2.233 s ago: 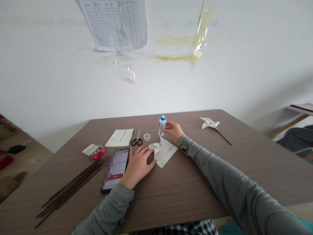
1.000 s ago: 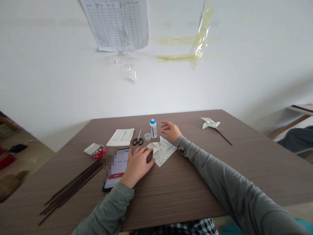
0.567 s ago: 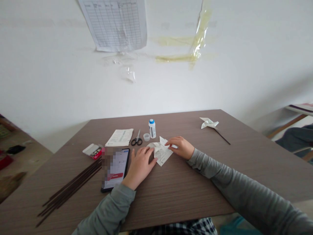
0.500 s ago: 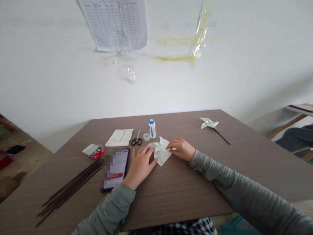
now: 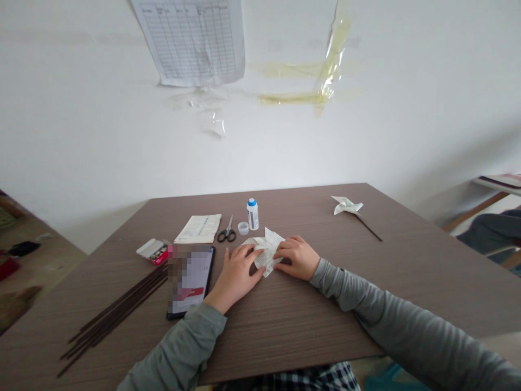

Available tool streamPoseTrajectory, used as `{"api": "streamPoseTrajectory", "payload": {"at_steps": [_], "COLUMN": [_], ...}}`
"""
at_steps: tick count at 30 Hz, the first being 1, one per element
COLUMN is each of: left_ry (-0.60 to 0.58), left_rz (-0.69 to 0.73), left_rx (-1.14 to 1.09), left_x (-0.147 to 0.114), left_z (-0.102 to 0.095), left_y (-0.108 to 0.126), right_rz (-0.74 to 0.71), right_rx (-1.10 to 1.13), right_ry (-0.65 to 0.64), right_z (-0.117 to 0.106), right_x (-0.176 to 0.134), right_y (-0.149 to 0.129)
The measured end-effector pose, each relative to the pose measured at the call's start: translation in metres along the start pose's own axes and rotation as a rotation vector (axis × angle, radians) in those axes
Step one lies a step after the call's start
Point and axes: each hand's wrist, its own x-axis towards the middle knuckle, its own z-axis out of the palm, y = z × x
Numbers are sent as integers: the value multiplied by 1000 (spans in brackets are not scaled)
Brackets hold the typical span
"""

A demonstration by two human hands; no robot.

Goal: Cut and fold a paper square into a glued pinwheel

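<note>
A printed paper pinwheel [image 5: 268, 245], with folded pointed blades, lies on the table between my hands. My left hand [image 5: 238, 274] grips its left side, fingertips on top and thumb at the near edge. From the right, my right hand [image 5: 299, 257] closes on the paper, with bent fingers and thumb at its right side. Both hands cover parts of the pinwheel. Just beyond stands a white bottle with a blue cap [image 5: 253, 214], beside a small clear cap [image 5: 243, 228] and black-handled scissors [image 5: 227, 233].
Left of my left hand lies a phone [image 5: 191, 282]. Beside it are several dark thin sticks [image 5: 118, 307] and an open small box [image 5: 153, 251]. Folded printed paper [image 5: 198, 228] rests farther back. Another pinwheel on a stick [image 5: 347, 206] lies at the right. A wall [image 5: 285, 146] borders the table's far edge.
My right hand has moved slightly left and closed more onto the paper. My left fingers and thumb have shifted a little on it. The other objects stay in place.
</note>
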Motion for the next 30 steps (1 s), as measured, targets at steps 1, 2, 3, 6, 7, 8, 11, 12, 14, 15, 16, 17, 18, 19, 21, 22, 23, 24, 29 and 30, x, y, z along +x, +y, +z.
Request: {"api": "streamPoseTrajectory", "payload": {"at_steps": [1, 2, 3, 6, 7, 8, 11, 12, 14, 15, 16, 17, 18, 19, 21, 22, 23, 24, 29, 30], "left_ry": [4, 12, 22, 45, 49, 50, 35, 24, 7, 3, 5, 8, 10, 12, 15, 18, 22, 27, 11, 0], "left_rz": [1, 1, 2, -3, -6, -11, -18, -17, -13, -10, -8, -5, -2, 1, 7, 11, 16, 21, 17, 10], "left_rx": [-1, -2, -3, -3, -4, -6, -8, -8, -6, -5, -4, -3, -2, -1, -1, -3, -5, -6, -6, -4], "left_x": [0, 0, 1, 1, 1, 1, 2, 2, 2, 2, 2, 2, 2, 2, 2, 2, 2, 2, 1, 1], "left_z": [1, 3, 4, 7, 8, 8, 6, 4, 2, 1, 1, 0, 0, 1, 2, 2, 3, 3, 2, 1], "left_y": [-1, -1, -2, -2, -2, -2, 0, 1, 2, 2, 2, 1, 0, 0, -2, -3, -4, -4, -3, -2], "right_rz": [10, 20, 33, 77, 91, 105, 125, 125, 116, 109, 101, 95, 93, 93, 97, 101, 104, 106, 98, 95], "right_rx": [-10, -19, -26, -39, -41, -42, -46, -47, -48, -48, -46, -43, -39, -34, -27, -25, -25, -26, -33, -35], "right_ry": [2, 1, -1, -23, -35, -47, -68, -65, -49, -39, -30, -23, -17, -12, -8, -8, -8, -9, -9, -9], "right_z": [0, 0, 0, -2, -3, -4, -6, -6, -5, -4, -3, -2, -1, 0, 1, 2, 2, 3, 4, 4], "right_x": [0, 1, 1, 3, 4, 4, 5, 5, 4, 3, 3, 3, 3, 3, 3, 3, 2, 2, 1, 1], "right_y": [-2, -3, -5, -10, -11, -13, -15, -15, -14, -13, -12, -12, -11, -10, -8, -8, -8, -7, -8, -8]}}
